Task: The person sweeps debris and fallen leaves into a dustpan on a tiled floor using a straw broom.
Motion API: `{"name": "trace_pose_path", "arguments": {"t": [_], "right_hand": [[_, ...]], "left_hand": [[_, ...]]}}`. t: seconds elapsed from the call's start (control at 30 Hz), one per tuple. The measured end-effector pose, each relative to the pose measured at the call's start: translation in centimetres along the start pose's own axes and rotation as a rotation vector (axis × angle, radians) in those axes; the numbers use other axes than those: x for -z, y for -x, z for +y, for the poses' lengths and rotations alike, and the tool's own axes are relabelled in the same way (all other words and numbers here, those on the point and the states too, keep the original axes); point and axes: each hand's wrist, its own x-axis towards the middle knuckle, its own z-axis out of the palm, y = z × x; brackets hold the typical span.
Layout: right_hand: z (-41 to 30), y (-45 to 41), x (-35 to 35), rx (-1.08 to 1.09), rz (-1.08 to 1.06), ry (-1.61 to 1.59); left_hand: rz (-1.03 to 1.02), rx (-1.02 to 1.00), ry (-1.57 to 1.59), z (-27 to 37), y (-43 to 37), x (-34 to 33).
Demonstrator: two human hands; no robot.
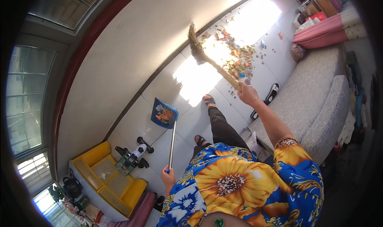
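Note:
My right hand grips the handle of a straw broom, whose bristles are raised near the wall's base. My left hand is closed around the metal pole of a blue dustpan. The dustpan rests on the tiled floor with leaves and orange and pale scraps in it. Beyond the broom handle lies a scattered pile of dry leaves and coloured scraps, partly washed out by bright sunlight. Whether the bristles touch the wall is unclear.
A grey upholstered sofa stands at the right, with black-and-white shoes beside it. A yellow seat and a small wheeled item are at lower left. The long pale wall with dark skirting runs along the left.

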Motion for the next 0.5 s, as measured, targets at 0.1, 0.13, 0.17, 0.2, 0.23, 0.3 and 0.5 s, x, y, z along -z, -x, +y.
{"name": "trace_pose_path", "arguments": {"t": [0.1,0.13,0.17,0.2,0.23,0.3,0.5], "right_hand": [[2.0,10.2,-4.2,-0.274,-0.37,-0.422],[2.0,12.1,-5.1,-0.324,-0.581,-0.618],[2.3,14.0,-5.5,-0.391,-0.719,-0.79],[2.2,15.6,-7.0,-0.437,-0.686,-0.91],[2.3,17.0,-8.6,-0.478,-0.659,-1.025],[1.9,18.1,-10.5,-0.542,-0.673,-1.001],[8.5,18.3,-11.8,-0.417,-0.752,-0.747]], "left_hand": [[-0.016,-0.004,-0.015,-1.3,-0.9,1.1],[-0.018,-0.087,-0.055,-2.4,-1.9,1.3],[-0.017,-0.166,-0.095,-3.4,-2.7,1.7],[-0.03,-0.221,-0.144,-3.9,-3.6,2.1],[-0.036,-0.27,-0.191,-4.0,-3.7,2.2],[-0.054,-0.25,-0.201,-2.3,-3.5,2.1],[-0.004,-0.243,-0.23,-1.7,0.4,0.3]]}}
